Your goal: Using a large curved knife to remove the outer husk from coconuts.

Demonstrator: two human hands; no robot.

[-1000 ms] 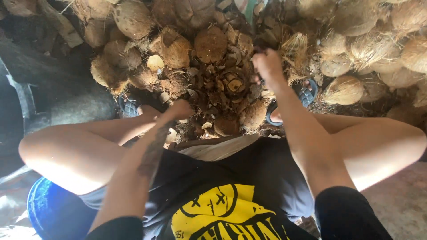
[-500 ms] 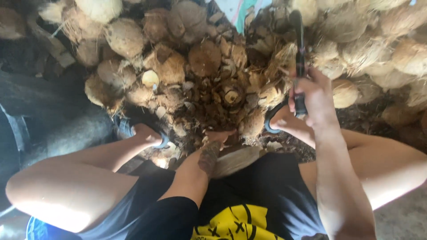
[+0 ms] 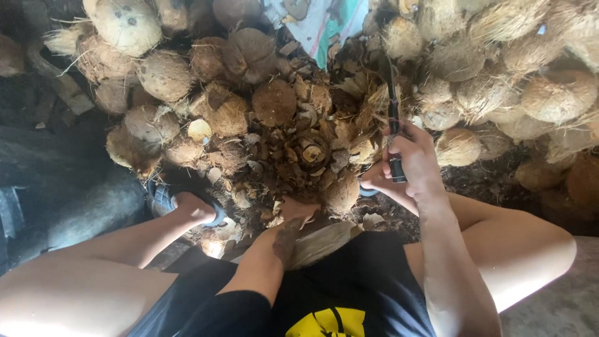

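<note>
the ground (image 3: 75,187) is dark packed earth, shadowed on the left, with a strip of grey concrete floor (image 3: 561,306) at the lower right. a heap of husked coconuts (image 3: 165,75) rings the person on three sides; there are too many to count exactly, well over twenty in view, pale and fibrous on the right, browner on the left. one pile of broken husk scraps (image 3: 299,150) fills the middle, between the person's knees. one piece of patterned cloth (image 3: 324,25), white and teal, shows at the top behind the heap.

the person sits low with both bare legs spread. one foot in a blue sandal (image 3: 165,200) rests at the left edge of the scrap pile; the other foot is mostly hidden.

two hands are in view. the right hand (image 3: 415,162) is clenched around the dark handle of one knife (image 3: 393,109), whose blade points up and away over the scraps, near the pale coconuts on the right. the left hand (image 3: 296,209) reaches down into the near edge of the scrap pile, touching a rounded brown coconut (image 3: 342,193) that lies just beside it; whether its fingers grip anything i cannot tell, as they are buried in husk.
</note>
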